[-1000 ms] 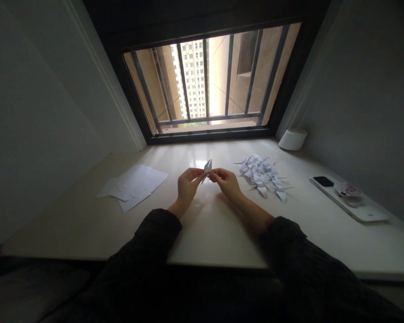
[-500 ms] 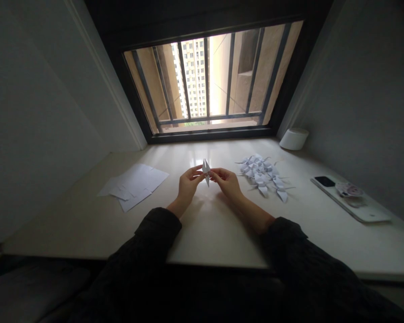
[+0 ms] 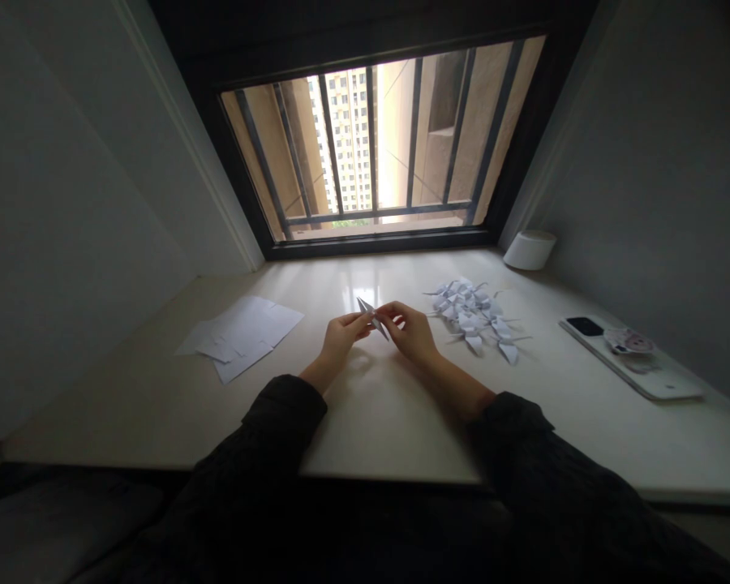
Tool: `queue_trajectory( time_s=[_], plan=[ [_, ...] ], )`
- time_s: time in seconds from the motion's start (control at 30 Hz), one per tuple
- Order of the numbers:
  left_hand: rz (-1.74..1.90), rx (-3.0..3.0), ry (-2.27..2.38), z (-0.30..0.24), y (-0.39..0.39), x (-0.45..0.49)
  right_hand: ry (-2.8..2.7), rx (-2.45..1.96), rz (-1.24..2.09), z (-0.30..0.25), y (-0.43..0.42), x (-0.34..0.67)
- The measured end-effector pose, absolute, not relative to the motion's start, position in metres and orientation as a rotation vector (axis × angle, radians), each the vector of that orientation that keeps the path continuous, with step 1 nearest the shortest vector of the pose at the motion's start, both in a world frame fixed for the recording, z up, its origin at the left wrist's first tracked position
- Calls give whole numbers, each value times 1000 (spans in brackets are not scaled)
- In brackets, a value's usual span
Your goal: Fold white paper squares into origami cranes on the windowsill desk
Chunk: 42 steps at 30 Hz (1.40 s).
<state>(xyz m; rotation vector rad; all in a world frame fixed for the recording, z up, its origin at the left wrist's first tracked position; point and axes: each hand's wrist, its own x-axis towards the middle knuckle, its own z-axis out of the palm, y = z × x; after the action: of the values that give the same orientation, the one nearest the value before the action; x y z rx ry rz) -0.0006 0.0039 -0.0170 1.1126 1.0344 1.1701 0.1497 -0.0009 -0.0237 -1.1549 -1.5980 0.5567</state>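
A small folded white paper piece [image 3: 381, 328], narrow and pointed at both ends, is held above the middle of the white sill. My left hand [image 3: 341, 337] pinches it from the left, fingers closed. From the right, my right hand [image 3: 409, 328] grips it between thumb and fingers. The piece leans, its upper tip toward the left and its lower tip toward the right. My fingertips cover its middle. To the right of my right hand lies a pile of folded paper cranes [image 3: 462, 304].
Flat white paper sheets [image 3: 261, 328] lie on the left of the sill [image 3: 377, 438]. A phone [image 3: 657, 377] with a round cartoon grip rests at the right. A white cup-like object [image 3: 530, 250] stands in the back right corner, below the barred window [image 3: 374, 154].
The folded paper has turned from nearly upright to a slant, its top tip going left and down. Both hands have shifted slightly with it and keep their hold.
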Motion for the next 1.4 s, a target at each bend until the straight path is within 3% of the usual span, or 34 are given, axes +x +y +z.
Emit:
queue_trajectory(
  time_s=[0.5,0.83,1.2,1.4],
  plan=[
    [1176,1140,1037,-20,7,-2,-1734,-1220,360,-24,-2,152],
    [1268,1185,1108,-18,7,-4,-1635,-1154,591,-20,-4,149],
    [1275,1410,1148,-8,3,-3,-1417,-1041,1162,-33,10,150],
    [1231,1374,1170,-9,6,-6,-1432,-1002,1172,-29,11,153]
  ],
)
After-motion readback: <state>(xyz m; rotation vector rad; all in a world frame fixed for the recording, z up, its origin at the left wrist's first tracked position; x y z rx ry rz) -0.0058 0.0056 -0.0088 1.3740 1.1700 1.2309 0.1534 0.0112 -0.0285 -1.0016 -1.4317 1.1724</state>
